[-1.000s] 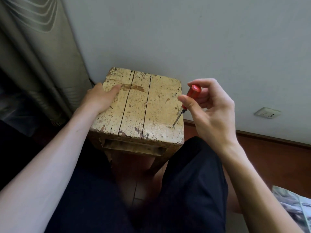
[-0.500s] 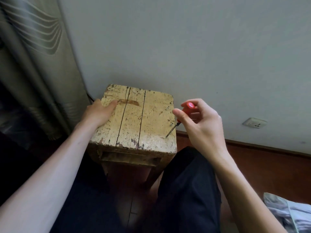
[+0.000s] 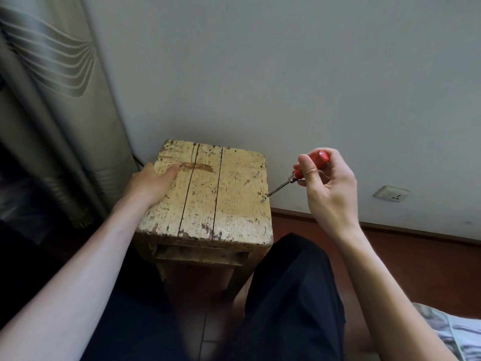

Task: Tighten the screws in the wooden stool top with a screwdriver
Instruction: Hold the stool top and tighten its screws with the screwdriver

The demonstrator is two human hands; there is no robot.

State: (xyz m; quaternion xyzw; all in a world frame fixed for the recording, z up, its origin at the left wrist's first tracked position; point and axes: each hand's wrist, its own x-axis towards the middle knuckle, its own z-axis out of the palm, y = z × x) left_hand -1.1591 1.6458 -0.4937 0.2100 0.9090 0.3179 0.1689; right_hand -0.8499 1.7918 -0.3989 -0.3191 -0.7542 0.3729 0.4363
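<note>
Nearest you, your dark-trousered knees [image 3: 291,295] sit either side of the stool, and a crumpled cloth [image 3: 455,332] lies on the floor at your right. Between the knees and close against the wall stands the wooden stool top [image 3: 208,204], its cream paint worn and split by two long cracks.

Your left grip [image 3: 153,183] holds the top's left edge, thumb stretched across the wood and fingers dropping over the side out of sight. It has kept that place through the last second, so the stool is steadied.

The change is on the right. A second ago the shaft lay over the top with its tip on the near-right wood. Now your right grip [image 3: 330,188], pinching the red handle between thumb and fingers, has swung out past the right edge. The screwdriver [image 3: 296,175] comes in low from the side, its tip at the nearer screw [image 3: 263,200]. Whether the tip sits in the head is too small to tell.

The farther screw [image 3: 257,174] stands proud and tilted, so I judge the tightening hardly begun. A shaft this slanted may slip, so raise the handle before you turn.

Beyond are a wall socket [image 3: 391,193] and, far left, a curtain [image 3: 52,113]
</note>
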